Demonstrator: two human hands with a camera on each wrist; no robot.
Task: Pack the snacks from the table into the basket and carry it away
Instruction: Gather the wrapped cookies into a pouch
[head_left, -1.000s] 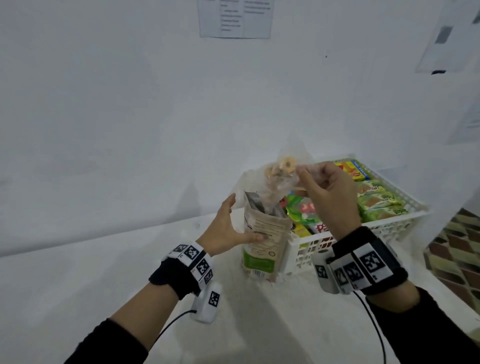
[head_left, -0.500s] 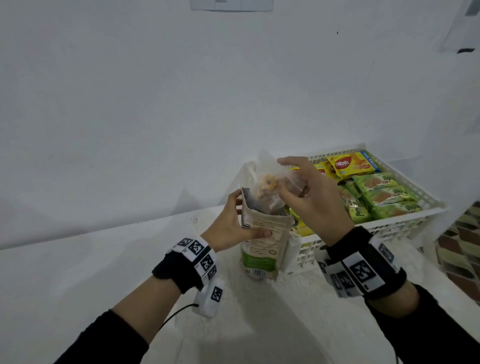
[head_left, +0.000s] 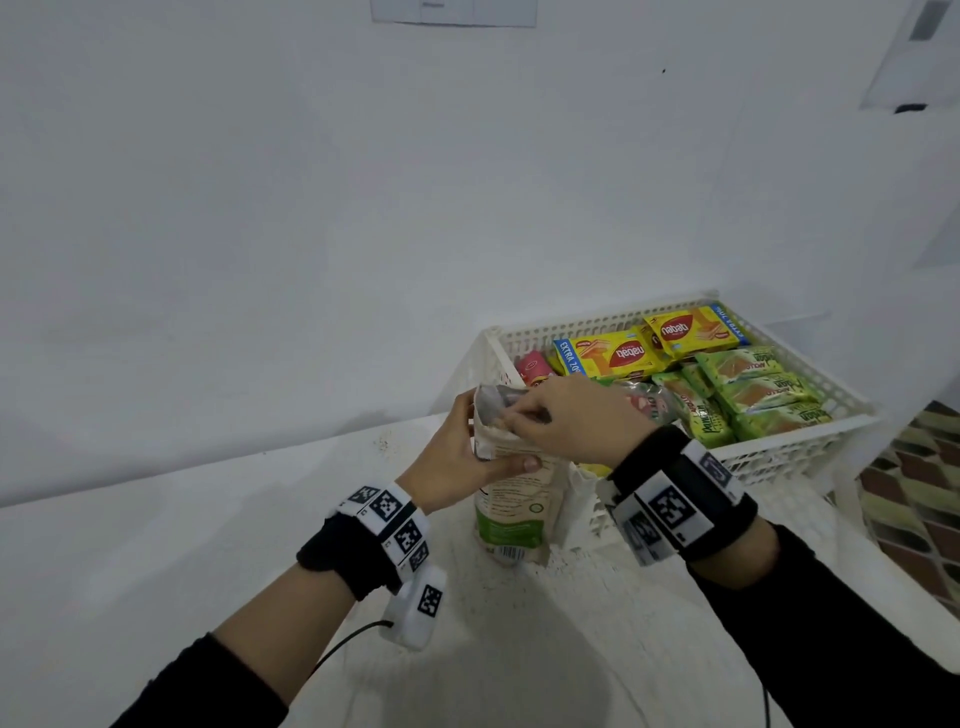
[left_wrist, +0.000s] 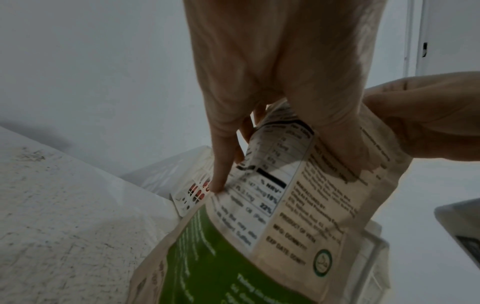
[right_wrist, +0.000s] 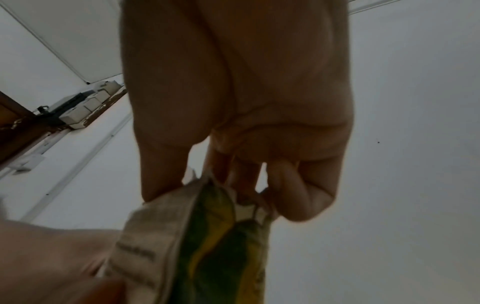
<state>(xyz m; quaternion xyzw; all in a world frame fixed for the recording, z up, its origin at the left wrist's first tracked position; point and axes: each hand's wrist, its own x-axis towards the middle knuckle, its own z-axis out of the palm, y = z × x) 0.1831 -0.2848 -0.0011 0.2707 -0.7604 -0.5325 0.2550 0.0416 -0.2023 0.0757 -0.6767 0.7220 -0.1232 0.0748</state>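
A tan and green stand-up snack pouch (head_left: 511, 501) stands upright on the white table (head_left: 156, 545), right against the basket's near-left corner. My left hand (head_left: 457, 457) grips its upper part, thumb across the front; the left wrist view shows the label (left_wrist: 262, 205) under those fingers. My right hand (head_left: 566, 421) reaches into the pouch's open mouth, fingers curled on the clear inner bag, which is hidden inside; in the right wrist view the fingertips (right_wrist: 298, 197) pinch at the pouch top (right_wrist: 207, 226). The white lattice basket (head_left: 779, 452) holds several yellow and green snack packs.
A white wall rises just behind the table and basket. The table's right edge runs close past the basket, with patterned floor tiles (head_left: 914, 483) below. Cables hang from both wrist bands.
My right hand has come down from above the pouch, pushing the clear bag of ring snacks into its mouth. My left hand stays on the pouch.
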